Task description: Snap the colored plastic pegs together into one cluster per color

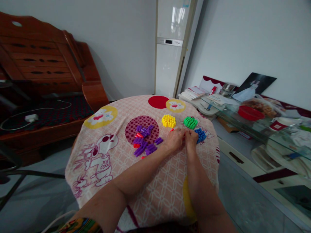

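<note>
My left hand (175, 139) and my right hand (191, 137) rest close together on the cloth-covered table, fingers curled down. Bits of red show at the fingers, and a small red piece (172, 129) peeks out past my left hand; what the fingertips grip is hidden. Just right of my right hand stands a tight cluster of small blue pieces (201, 135). Beyond the hands are a green cluster (190, 122) and a yellow cluster (168, 121). Left of my left hand lies a loose pile of purple pieces (145, 131) with several red pieces (136, 145) mixed in.
The round table wears a patterned pink cloth (121, 116). A glass-topped cabinet (243, 129) along the right holds papers (194, 93) and a red bowl (250, 112). A wooden bench (43, 64) stands at left, a tall white air conditioner (167, 64) behind.
</note>
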The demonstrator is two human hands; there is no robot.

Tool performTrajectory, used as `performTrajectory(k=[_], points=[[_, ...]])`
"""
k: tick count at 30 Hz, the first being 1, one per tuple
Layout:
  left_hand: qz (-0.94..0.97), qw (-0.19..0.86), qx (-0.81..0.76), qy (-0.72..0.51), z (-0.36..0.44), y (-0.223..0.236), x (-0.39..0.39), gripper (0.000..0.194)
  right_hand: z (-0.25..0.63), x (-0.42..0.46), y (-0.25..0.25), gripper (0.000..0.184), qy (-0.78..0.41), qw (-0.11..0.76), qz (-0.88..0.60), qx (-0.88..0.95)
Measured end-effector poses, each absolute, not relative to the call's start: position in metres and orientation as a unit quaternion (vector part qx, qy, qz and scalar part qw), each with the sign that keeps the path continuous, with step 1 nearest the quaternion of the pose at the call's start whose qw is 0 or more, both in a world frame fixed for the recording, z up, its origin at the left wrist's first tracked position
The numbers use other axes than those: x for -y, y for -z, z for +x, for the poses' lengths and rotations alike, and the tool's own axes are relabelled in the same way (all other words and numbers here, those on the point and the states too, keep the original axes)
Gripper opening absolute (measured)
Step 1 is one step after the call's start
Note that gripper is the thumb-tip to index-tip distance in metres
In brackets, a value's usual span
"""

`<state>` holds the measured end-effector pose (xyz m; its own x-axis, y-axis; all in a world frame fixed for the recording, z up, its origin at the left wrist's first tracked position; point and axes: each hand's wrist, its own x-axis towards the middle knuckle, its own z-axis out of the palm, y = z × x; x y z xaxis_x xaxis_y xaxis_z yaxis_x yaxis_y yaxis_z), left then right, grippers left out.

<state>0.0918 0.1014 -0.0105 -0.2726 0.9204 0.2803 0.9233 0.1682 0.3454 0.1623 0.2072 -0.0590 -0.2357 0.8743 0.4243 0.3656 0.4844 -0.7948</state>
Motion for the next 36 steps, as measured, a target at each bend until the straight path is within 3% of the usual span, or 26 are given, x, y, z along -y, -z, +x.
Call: performTrajectory(k=[7, 12, 17, 20, 27, 33, 36], points=[[-0.589, -0.006, 0.778, 0.220, 0.088, -0.003, -0.086, 0.019, 0.160, -0.205, 0.059, 0.038, -0.306, 0.439, -0.419, 0.733], [-0.524, 0.015, 0.819, 0.234, 0.030, -0.033, -0.050, 0.014, 0.158, -0.210, 0.067, 0.038, -0.351, 0.426, -0.425, 0.718], [-0.456, -0.016, 0.883, 0.107, -0.042, -0.038, -0.007, 0.021, 0.158, -0.209, 0.066, 0.039, -0.331, 0.430, -0.428, 0.723], [-0.465, -0.088, 0.878, 0.065, -0.065, -0.026, 0.007, 0.017, 0.159, -0.209, 0.064, 0.039, -0.319, 0.429, -0.430, 0.728], [-0.469, -0.145, 0.859, 0.144, -0.086, -0.017, 0.021, 0.008, 0.159, -0.208, 0.063, 0.038, -0.317, 0.428, -0.429, 0.730], [-0.448, -0.152, 0.839, 0.270, -0.080, -0.031, 0.026, 0.021, 0.158, -0.207, 0.063, 0.037, -0.322, 0.423, -0.430, 0.730], [-0.466, -0.222, 0.788, 0.335, -0.064, -0.029, 0.013, 0.029, 0.158, -0.208, 0.065, 0.038, -0.332, 0.420, -0.426, 0.729]])
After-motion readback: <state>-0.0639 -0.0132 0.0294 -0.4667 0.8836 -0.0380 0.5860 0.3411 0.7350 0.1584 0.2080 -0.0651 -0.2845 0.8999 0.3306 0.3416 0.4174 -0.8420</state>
